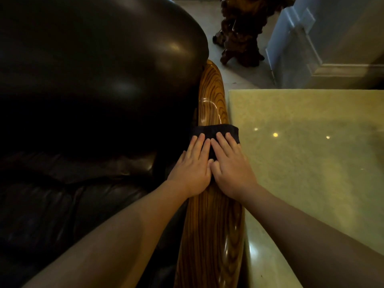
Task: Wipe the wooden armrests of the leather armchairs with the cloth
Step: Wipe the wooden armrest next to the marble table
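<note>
We had left hand [192, 165] and right hand [231, 166] pressed flat, fingers straight, on the cloth [215, 130]; armrest [212, 96] ran near-to-far, unwiped stretch beyond fingertips.

Dark navy cloth [214, 132], striped golden-brown armrest [212, 96], black leather armchair [93, 80].

Your wooden armrest [212, 96] runs from six toward twelve o'clock, with the dark cloth [214, 129] draped across it.
</note>
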Tool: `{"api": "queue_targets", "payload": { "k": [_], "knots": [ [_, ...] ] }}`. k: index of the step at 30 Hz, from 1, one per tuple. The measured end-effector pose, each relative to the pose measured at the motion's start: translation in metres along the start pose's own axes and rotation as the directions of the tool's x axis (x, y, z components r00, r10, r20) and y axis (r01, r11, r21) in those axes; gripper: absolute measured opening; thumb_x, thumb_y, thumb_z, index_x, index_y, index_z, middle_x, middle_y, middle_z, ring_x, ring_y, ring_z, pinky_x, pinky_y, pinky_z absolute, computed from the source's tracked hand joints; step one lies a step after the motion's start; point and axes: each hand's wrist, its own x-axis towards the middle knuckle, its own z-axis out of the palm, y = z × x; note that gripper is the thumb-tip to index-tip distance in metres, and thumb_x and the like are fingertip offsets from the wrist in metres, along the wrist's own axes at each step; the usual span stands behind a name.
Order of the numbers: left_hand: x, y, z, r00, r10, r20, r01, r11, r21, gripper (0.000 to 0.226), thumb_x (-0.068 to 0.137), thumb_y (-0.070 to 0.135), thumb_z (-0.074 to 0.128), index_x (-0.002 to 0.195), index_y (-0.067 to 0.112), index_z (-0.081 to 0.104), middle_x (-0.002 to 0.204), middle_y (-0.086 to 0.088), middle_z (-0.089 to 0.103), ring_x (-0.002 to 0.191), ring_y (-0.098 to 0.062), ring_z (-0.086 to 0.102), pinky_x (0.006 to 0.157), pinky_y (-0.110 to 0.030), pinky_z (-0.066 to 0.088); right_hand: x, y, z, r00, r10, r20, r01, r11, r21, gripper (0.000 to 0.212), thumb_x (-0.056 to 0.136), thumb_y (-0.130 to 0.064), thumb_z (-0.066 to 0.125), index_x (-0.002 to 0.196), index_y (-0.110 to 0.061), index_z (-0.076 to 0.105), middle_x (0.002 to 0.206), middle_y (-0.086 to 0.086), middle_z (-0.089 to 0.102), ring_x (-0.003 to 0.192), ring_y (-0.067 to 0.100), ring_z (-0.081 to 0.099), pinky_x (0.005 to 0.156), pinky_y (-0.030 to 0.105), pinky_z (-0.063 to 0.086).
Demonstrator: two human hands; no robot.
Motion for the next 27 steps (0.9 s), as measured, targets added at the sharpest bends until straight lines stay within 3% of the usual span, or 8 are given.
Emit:
{"api": "queue_targets", "payload": {
  "k": [4,12,27],
  "knots": [
    [-0.022,0.006,0.009,0.999,-0.013,-0.041,0.013,1.0,0.014,0.054,0.095,0.044,0.004,0.137,0.028,-0.028,0.147,0.008,-0.036,0.135,-0.008,-0.035,0.112,-0.035,-0.01,-0.021,-0.005,0.005,1.0,-0.001,-0.021,0.0,0.999,-0.05,0.064,0.091,-0.044,0.017,0.152,-0.022,0.018,0.161,-0.004,0.008,0.141,0.003,-0.017,0.114,0.033,-0.009],
    [-0.066,0.016,0.027,0.997,-0.033,-0.074,0.041,0.994,0.102,0.055,0.098,0.043,0.002,0.14,0.024,-0.028,0.149,0.004,-0.037,0.133,-0.01,-0.039,0.115,-0.04,-0.007,-0.066,-0.019,0.012,0.998,-0.031,-0.046,0.024,0.99,-0.14,0.06,0.093,-0.037,0.023,0.15,-0.017,0.024,0.159,0.001,0.016,0.146,0.012,-0.005,0.117,0.039,0.0],
    [-0.154,0.026,0.06,1.0,-0.023,-0.009,0.024,0.985,0.171,0.058,0.096,0.044,-0.004,0.145,0.018,-0.021,0.149,-0.001,-0.037,0.137,-0.017,-0.034,0.117,-0.048,0.0,-0.158,-0.046,0.044,0.998,0.008,-0.057,-0.016,0.99,-0.143,0.06,0.091,-0.032,0.033,0.148,-0.013,0.031,0.156,0.006,0.025,0.147,0.022,0.013,0.116,0.048,0.013]
  ]
}}
